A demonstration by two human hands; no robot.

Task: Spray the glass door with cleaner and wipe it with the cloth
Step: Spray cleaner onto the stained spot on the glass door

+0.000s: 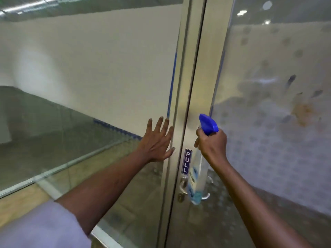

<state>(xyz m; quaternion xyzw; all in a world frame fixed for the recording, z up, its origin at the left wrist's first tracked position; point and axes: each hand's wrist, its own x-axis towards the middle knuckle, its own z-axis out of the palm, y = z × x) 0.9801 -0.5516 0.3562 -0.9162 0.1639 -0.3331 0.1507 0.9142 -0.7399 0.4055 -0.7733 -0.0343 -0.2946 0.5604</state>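
Note:
My right hand [212, 143] grips the neck of a clear spray bottle [197, 178] with a blue trigger head [208, 123] and pale blue liquid at its bottom. The bottle hangs in front of the right glass door [268, 149], whose frosted dotted pane shows smears and a brownish stain [302, 110]. My left hand [157, 140] is flat with fingers spread against the left glass door [89, 86], beside its metal frame [177, 104]. No cloth is in view.
A blue "PULL" sticker [188, 162] sits on the right door's frame, with a metal handle [183, 183] and keyhole [180, 196] below it. Through the left pane I see a white wall and a low glass ledge.

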